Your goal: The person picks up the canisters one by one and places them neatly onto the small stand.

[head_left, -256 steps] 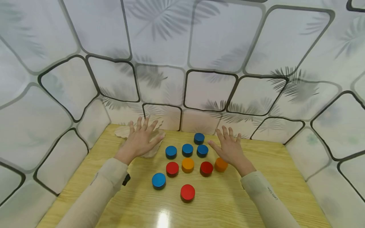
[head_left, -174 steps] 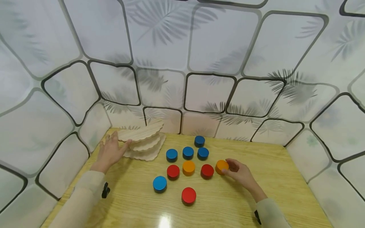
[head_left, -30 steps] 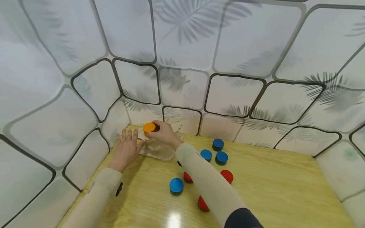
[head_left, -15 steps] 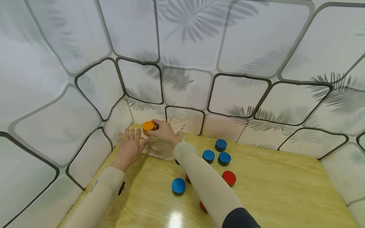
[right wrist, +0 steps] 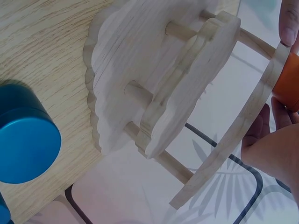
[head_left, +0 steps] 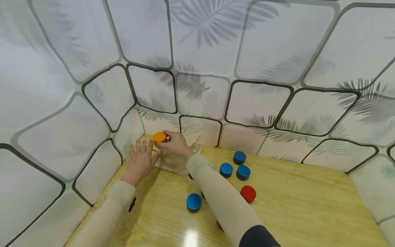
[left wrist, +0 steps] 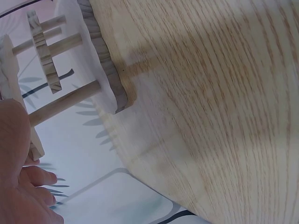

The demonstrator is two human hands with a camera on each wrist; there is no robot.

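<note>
A pale wooden three-tier stand (right wrist: 187,102) with scalloped edges is at the back left of the table. My right hand (head_left: 176,142) holds an orange round tin (head_left: 159,137) at its top tier, thumb in front and finger behind. The right wrist view shows the tin (right wrist: 288,84) against the top board, partly cut off by the frame edge. At the stand's left end is my left hand (head_left: 141,163), its fingers extended in the head view. In the left wrist view its thumb (left wrist: 14,140) lies over the end of the top board.
Blue tins (head_left: 239,157) and a red tin (head_left: 248,194) stand on the wooden table (head_left: 296,206). My right forearm partly covers an orange tin (head_left: 229,183) and others. One blue tin (head_left: 193,202) sits nearer the front. A patterned cloth wall (head_left: 197,92) encloses the back and sides.
My right hand has carried the orange tin from the table's right to the stand's top, and lately edged it slightly left. My left hand went to the stand's left end and stays there.
</note>
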